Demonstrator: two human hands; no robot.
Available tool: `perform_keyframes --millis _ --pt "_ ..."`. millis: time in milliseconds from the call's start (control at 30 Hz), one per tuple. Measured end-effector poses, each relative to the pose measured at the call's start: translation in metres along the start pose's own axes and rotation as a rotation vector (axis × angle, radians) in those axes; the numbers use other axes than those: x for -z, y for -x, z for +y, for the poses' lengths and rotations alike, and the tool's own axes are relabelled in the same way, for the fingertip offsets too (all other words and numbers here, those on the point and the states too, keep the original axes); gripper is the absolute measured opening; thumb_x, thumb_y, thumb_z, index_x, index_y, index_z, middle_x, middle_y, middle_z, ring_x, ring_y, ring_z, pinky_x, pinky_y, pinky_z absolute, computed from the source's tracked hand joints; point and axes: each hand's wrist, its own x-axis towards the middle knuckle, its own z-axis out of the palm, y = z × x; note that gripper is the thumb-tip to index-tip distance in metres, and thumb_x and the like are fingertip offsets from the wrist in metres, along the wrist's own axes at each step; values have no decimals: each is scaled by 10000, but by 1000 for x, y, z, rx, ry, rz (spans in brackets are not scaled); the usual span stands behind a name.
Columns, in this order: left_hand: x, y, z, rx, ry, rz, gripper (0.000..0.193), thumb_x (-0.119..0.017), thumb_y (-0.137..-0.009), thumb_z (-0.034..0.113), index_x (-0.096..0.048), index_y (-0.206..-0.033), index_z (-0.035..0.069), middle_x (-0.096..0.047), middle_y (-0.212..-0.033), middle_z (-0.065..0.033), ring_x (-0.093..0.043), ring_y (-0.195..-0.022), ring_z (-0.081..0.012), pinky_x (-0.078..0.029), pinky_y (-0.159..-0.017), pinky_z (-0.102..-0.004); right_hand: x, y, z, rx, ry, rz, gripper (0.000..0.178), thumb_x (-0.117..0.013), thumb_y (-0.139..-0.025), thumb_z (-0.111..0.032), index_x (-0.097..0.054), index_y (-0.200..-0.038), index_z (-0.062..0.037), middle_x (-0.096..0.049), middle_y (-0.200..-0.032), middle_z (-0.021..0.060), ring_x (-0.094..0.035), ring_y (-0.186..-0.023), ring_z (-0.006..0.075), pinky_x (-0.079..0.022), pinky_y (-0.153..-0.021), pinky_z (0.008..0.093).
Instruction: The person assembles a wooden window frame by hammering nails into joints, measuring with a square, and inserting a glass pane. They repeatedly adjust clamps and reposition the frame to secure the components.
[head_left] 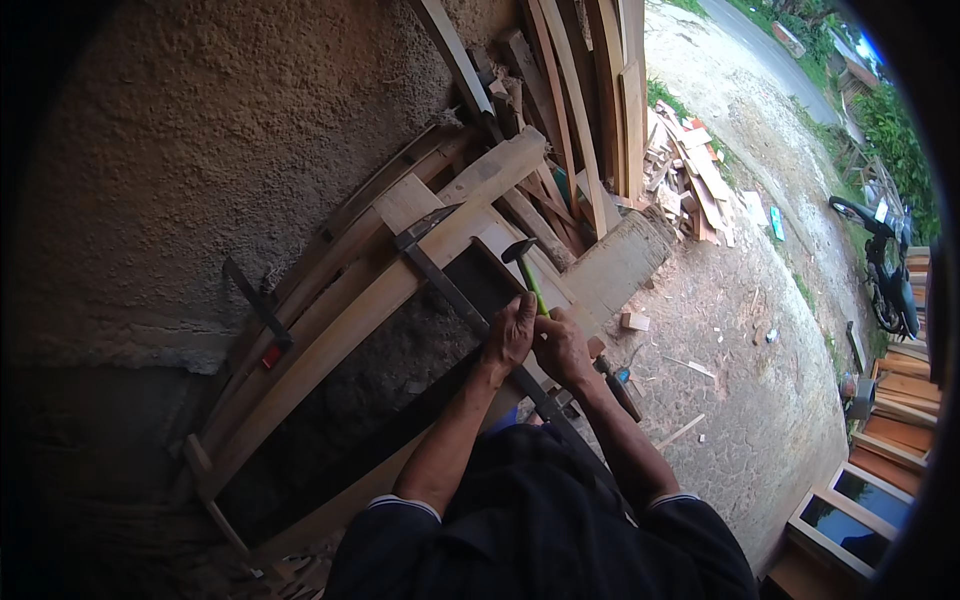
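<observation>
Right hand (pixel 565 348) has the hammer (pixel 531 281) gripped over the frame (pixel 490 226), left hand (pixel 511 338) curled right beside it, can't tell around what.

Wall (pixel 200 150): rough, shaded, at our left.
Ground (pixel 760 420): pale, cracked; we see it brightly lit.
Road (pixel 765 45): grey, beside greenery (pixel 800 18).
Motorbike (pixel 885 265): near right edge.
</observation>
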Motion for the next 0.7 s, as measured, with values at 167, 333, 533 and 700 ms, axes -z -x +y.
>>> perform_keyframes --millis 167,333,533,700 --pt "17 -14 -13 69 300 -14 878 -253 -1011 748 -671 -1041 -23 -717 -907 -133 -687 -896 -233 -537 -815 -369 -4 -21 -4 31 -20 -7 79 -646 -927 -140 -698 -954 -86 -601 -891 182 -623 -878 384 -504 -754 469" --pt "28 -23 -18 100 345 -84 915 -235 -992 777 -658 -1048 -32 -700 -936 -111 -654 -912 -199 -524 -848 -362 -6 -33 -2 42 -132 -17 130 -681 -913 -159 -727 -1024 -109 -600 -891 175 -626 -864 375 -507 -759 458" --pt "31 -33 -18 -11 260 -89 912 -225 -976 800 -658 -1061 2 -682 -908 -54 -632 -853 -138 -520 -778 -312 -9 -47 -2 30 -83 -29 149 -698 -907 -167 -730 -1038 -104 -606 -895 175 -632 -855 363 -510 -762 450" --pt "51 -33 -13 277 632 -226 822 -257 -968 809 -614 -1068 75 -630 -852 33 -523 -650 -36 -424 -556 -207 -7 -55 -8 -34 -252 -10 175 -695 -939 -217 -707 -1036 -72 -644 -925 168 -655 -897 314 -515 -766 423"
